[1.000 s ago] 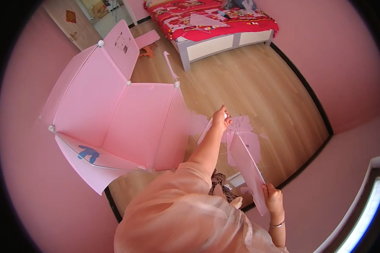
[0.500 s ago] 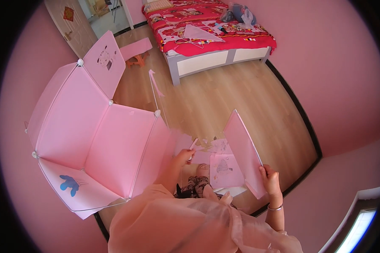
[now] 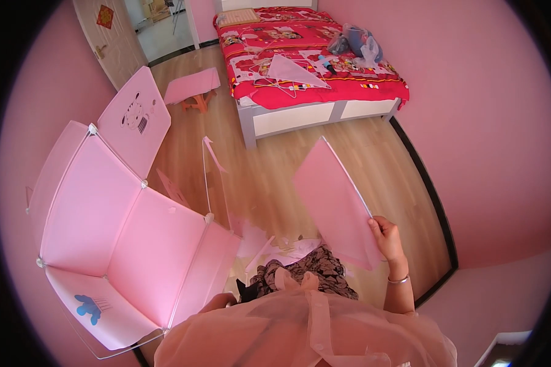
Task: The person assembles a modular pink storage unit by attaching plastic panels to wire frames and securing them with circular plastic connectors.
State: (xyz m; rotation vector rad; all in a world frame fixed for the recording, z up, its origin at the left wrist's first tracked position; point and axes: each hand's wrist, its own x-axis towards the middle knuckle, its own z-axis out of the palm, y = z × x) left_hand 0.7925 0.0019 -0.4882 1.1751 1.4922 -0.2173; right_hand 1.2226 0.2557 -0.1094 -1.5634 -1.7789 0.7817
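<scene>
Pink panel (image 3: 337, 202) gripped upright in right hand (image 3: 387, 235); half-built cabinet (image 3: 122, 244) alongside.

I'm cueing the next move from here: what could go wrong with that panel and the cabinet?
The right hand pinches the panel by one edge only, so it may flex or slip. The cabinet has open, unbraced panels, and a knock could pop its white corner joints. Loose panels on the floor lie by the feet, so a step might slide.
</scene>
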